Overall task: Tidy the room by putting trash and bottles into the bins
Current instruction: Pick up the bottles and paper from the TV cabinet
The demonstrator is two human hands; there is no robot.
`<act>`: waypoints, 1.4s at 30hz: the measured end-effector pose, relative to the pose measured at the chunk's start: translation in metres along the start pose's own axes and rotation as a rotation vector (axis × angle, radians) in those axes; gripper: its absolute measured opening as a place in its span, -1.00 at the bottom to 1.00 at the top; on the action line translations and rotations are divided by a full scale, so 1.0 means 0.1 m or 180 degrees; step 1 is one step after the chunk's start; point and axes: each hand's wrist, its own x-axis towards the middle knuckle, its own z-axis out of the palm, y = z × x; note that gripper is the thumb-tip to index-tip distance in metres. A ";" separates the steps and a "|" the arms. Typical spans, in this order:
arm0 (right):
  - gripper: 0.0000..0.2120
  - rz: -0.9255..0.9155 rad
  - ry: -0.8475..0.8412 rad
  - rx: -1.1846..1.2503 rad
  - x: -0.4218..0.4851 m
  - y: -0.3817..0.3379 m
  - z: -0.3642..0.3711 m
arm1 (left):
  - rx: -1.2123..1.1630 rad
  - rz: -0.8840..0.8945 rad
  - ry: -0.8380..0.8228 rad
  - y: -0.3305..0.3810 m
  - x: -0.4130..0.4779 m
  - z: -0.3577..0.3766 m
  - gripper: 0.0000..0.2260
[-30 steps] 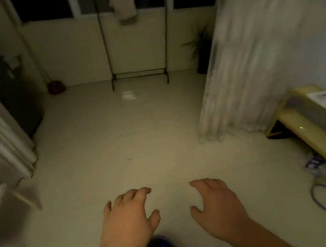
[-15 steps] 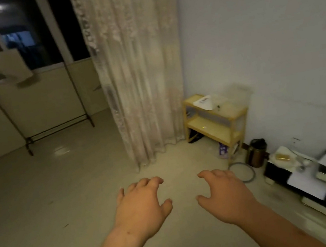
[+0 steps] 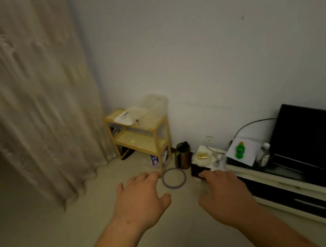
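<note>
My left hand (image 3: 141,199) and my right hand (image 3: 224,193) are held out in front of me, palms down, fingers spread and relaxed, holding nothing. Beyond the right hand a green bottle (image 3: 239,150) lies on a white sheet on the low TV cabinet (image 3: 278,182). A clear bottle (image 3: 264,152) stands beside it, next to the dark screen. A small purple and white packet (image 3: 154,160) lies on the floor at the foot of the yellow shelf. No bin is in view.
A yellow two-tier shelf (image 3: 137,131) stands in the corner with a clear plastic tub on top. A dark kettle (image 3: 183,156) and a ring-shaped lid (image 3: 174,178) sit on the floor. A lace curtain (image 3: 25,98) hangs at left. A black screen (image 3: 318,141) is at right.
My view has swung right, from the open floor and clothes rack to the corner with the shelf and TV cabinet. Both hands stay held out, empty.
</note>
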 end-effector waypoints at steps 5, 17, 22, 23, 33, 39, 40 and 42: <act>-0.36 0.0590 0.0018 -0.0030 0.23 0.53 0.02 | 0.0080 0.0340 -0.0175 0.23 0.62 0.24 -0.44; -0.32 0.1662 0.0389 -0.0252 0.89 1.21 -0.24 | 0.0157 0.1454 -0.0378 0.89 2.38 0.73 -0.40; -0.31 0.2098 0.0498 -0.0114 0.97 1.77 -0.49 | 0.0006 0.1796 -0.0607 1.57 2.93 1.01 -0.36; -0.30 0.2184 0.0507 -0.0111 0.99 1.92 -0.53 | 0.0007 0.1878 -0.0591 1.71 3.03 1.07 -0.37; -0.24 0.2074 0.0582 0.0020 1.97 3.41 -0.66 | -0.0054 0.1747 -0.0460 2.84 4.03 1.44 -0.36; -0.22 0.1973 0.0459 0.0078 2.55 3.92 -0.71 | -0.0067 0.1588 -0.0582 3.07 4.70 1.63 -0.32; -0.22 0.1993 0.0444 0.0085 2.65 4.00 -0.69 | -0.0057 0.1579 -0.0596 3.11 4.83 1.68 -0.32; -0.22 0.2063 0.0421 0.0099 2.87 4.14 -0.65 | -0.0037 0.1593 -0.0670 3.20 5.13 1.83 -0.34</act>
